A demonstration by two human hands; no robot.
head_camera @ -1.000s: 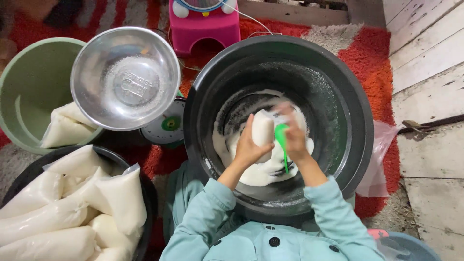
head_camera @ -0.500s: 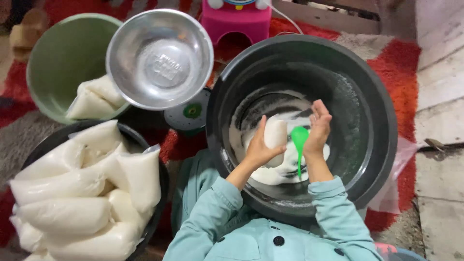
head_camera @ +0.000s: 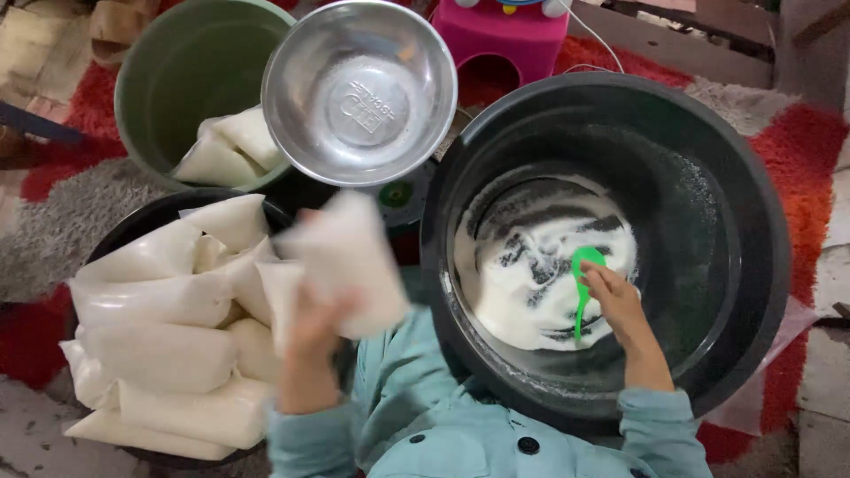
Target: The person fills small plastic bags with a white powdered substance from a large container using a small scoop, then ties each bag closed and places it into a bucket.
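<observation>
My left hand [head_camera: 312, 323] holds a filled white plastic bag [head_camera: 350, 257], blurred with motion, between the two dark tubs. My right hand [head_camera: 615, 305] stays inside the large black tub [head_camera: 753, 230] and grips a green plastic spoon [head_camera: 583, 288] over a thin layer of white powder [head_camera: 531, 265] on the tub's bottom. At the left, a black basin [head_camera: 142, 226] is heaped with several filled white bags [head_camera: 168, 345].
A shiny steel bowl [head_camera: 359, 88] rests on a scale behind the basin. A green bucket [head_camera: 177, 71] holds two more white bags [head_camera: 226, 146]. A pink plastic stool [head_camera: 509, 40] stands at the back. A red and grey rug [head_camera: 810, 159] lies beneath.
My left hand lifted the filled bag out of the black tub and swung it left toward the heaped basin. My right hand stayed in the tub with the spoon.
</observation>
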